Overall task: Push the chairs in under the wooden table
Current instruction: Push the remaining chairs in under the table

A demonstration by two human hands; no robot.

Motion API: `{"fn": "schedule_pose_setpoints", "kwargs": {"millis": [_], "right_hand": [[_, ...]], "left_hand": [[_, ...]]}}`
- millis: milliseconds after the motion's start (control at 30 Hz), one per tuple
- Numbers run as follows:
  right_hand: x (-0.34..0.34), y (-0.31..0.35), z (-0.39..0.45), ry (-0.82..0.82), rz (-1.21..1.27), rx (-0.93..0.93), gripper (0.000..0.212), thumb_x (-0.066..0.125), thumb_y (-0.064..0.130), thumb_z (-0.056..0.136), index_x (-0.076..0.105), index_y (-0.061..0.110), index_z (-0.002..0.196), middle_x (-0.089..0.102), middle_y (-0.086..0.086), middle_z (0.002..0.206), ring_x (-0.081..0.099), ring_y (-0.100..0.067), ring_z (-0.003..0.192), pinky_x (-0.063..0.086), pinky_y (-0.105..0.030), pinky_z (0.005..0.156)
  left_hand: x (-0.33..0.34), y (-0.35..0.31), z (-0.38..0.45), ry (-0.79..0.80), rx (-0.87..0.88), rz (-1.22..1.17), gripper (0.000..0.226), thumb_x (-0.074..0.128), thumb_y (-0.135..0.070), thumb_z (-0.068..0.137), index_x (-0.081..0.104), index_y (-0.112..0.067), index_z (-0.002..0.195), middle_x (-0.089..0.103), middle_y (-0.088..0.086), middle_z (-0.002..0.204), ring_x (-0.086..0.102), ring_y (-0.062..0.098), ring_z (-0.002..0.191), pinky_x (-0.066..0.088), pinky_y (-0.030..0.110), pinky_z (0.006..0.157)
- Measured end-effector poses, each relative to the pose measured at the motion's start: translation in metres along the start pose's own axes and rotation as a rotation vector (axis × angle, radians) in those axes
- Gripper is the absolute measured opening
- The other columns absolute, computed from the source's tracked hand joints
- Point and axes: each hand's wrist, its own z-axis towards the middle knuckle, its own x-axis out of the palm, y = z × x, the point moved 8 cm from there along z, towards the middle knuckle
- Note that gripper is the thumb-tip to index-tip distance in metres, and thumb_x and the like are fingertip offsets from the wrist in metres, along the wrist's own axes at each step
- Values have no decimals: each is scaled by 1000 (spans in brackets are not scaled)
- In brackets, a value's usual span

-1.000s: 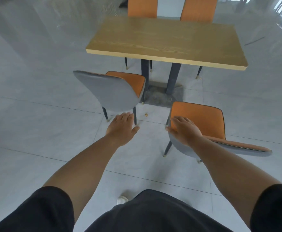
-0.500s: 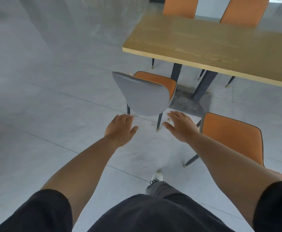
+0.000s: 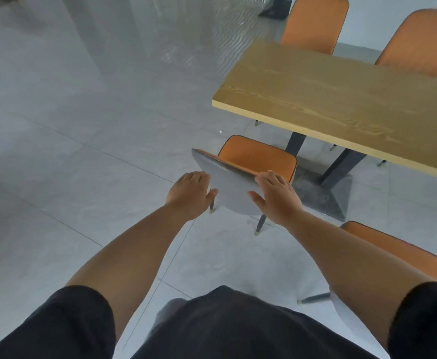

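Head view: both hands [image 3: 234,194] rest against grey-backed chair [image 3: 231,189] near wooden table [image 3: 341,104].

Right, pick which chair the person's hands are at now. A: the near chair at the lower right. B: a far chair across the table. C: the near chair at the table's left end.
C: both the left hand and right hand are at the grey back of the near left chair, which stands short of the wooden table.
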Motion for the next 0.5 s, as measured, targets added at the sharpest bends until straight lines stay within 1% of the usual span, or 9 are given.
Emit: {"fn": "schedule_pose_setpoints", "kwargs": {"millis": [33,133,167,267,367,433,500], "right_hand": [[3,-3,8,9,-10,17,58,34,57,93,49,14,128,50,-3,134,40,-25,130,35,-40,106],[17,-11,29,51,-21,83,61,36,58,94,43,14,137,45,-5,144,35,-26,136,29,-40,110],[23,-15,35,69,-14,115,65,34,60,93,42,15,138,44,-5,145,36,-26,135,29,-41,109],[43,-20,50,117,17,205,73,25,71,88,41,19,137,49,-2,141,46,-28,127,39,-42,102],[55,-22,63,122,11,299,67,31,72,86,43,24,132,54,1,134,50,-27,121,39,-43,100],[59,-23,70,129,6,370,64,29,74,84,46,28,124,58,3,128,53,-26,116,38,-43,100],[60,-25,74,135,-4,434,67,21,79,79,49,32,118,61,5,121,55,-25,111,39,-44,98]], "left_hand": [[2,2,10,10,16,7,53,37,-49,97,44,-10,132,49,7,139,43,26,129,36,37,104],[11,11,44,35,81,53,53,35,-49,96,43,-10,131,48,9,139,42,26,128,34,38,107],[14,15,57,44,109,75,53,34,-50,97,43,-10,131,47,9,140,42,27,129,34,38,107],[25,26,93,83,204,122,53,32,-51,96,43,-14,132,45,9,141,40,29,131,33,42,109],[39,35,124,137,337,123,51,29,-53,96,42,-17,131,47,7,140,40,28,130,33,45,109],[48,38,139,166,437,112,52,28,-55,95,43,-19,130,51,4,135,45,26,124,36,44,105],[53,39,152,204,513,89,51,28,-59,94,47,-20,123,58,1,123,53,24,109,43,40,95]]}}
